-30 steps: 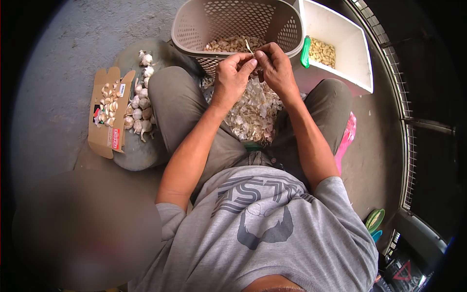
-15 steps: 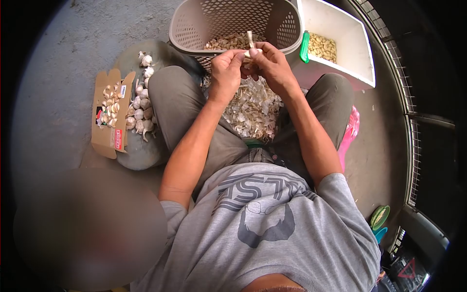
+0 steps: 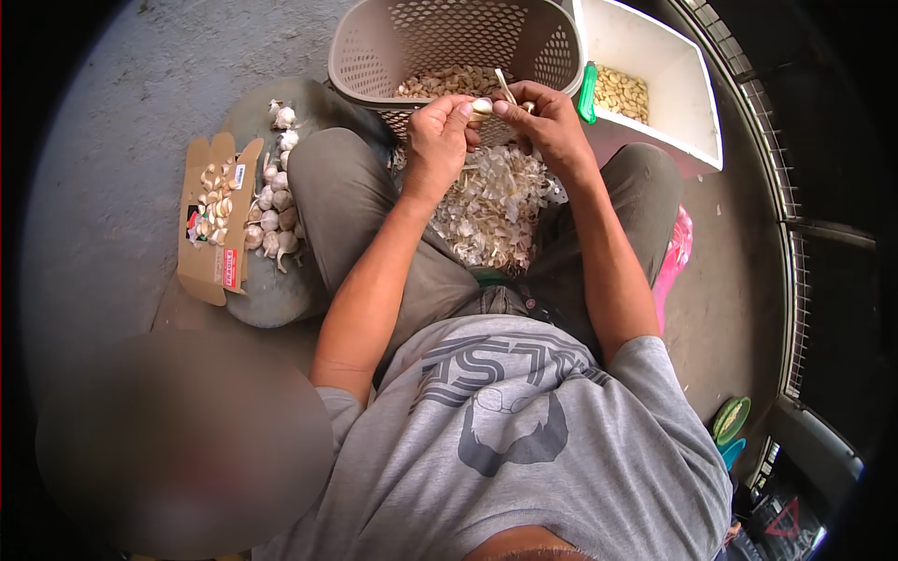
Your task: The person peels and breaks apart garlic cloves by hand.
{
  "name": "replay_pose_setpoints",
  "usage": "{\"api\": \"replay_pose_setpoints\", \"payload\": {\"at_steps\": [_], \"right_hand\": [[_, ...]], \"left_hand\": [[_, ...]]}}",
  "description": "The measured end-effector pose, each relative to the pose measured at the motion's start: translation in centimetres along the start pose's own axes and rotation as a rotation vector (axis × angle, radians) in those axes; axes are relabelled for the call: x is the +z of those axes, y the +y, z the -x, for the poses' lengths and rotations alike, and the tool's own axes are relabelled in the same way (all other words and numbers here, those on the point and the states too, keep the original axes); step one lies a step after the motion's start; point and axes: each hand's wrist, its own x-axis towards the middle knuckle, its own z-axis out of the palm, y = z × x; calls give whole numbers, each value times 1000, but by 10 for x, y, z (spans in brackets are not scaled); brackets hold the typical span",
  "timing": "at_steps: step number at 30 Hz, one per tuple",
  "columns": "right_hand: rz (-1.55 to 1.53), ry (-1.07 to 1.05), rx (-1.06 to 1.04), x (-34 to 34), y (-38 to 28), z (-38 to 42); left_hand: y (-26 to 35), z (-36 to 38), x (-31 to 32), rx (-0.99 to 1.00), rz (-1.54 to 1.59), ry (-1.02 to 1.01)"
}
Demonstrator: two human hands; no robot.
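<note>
My left hand point(image 3: 437, 140) pinches pale garlic cloves point(image 3: 481, 107) between thumb and fingers, in front of the brown perforated basket point(image 3: 360, 65). Close beside it, my right hand point(image 3: 554, 126) is closed on a garlic stem point(image 3: 505, 86), which sticks up from the fingers with a bit of the bulb at its base. My right thumb tip is at the edge of the cloves. Beneath both hands lies a heap of papery garlic skins point(image 3: 496, 210) between my legs. Inside the basket are many loose cloves point(image 3: 449, 82).
A white foam box point(image 3: 678, 89) with peeled cloves point(image 3: 622, 93) stands at the right, a green-handled tool point(image 3: 587, 92) on its edge. To the left, whole garlic bulbs point(image 3: 271, 210) and a cardboard box point(image 3: 201, 266) with cloves rest on a round grey surface point(image 3: 271, 304). A pink bag point(image 3: 669, 266) lies beyond my right knee.
My hands have drawn slightly apart. The stem has gone right with my right hand and leans more to the left, while the cloves show in my left fingertips.
</note>
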Motion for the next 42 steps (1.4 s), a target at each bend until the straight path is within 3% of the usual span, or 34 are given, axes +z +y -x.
{"api": "replay_pose_setpoints", "payload": {"at_steps": [4,9,13,18,21,25,28,32,36,40,42], "right_hand": [[101,-73,6,-7,12,-4],[264,136,-244,11,20,-1],[171,120,-218,20,11,5],[-438,-55,166,9,21,-1],[-520,-5,246,11,22,1],[-635,-116,280,8,29,1],[-633,-171,262,11,30,3],[-473,-128,265,14,30,0],[-535,-106,219,22,16,7],[-244,-14,129,25,23,4],[-192,-74,110,20,22,5]], "left_hand": [[4,6,4,59,-189,-57],[0,3,9,8,142,-48],[-5,5,8,6,215,-35],[0,11,4,60,40,-50],[4,13,7,80,32,-52],[7,14,10,127,14,-41],[4,14,9,307,-118,-14],[4,14,3,182,1,-2],[4,10,0,42,191,9],[1,4,-17,-101,611,-143],[2,0,-27,-160,718,-148]]}}
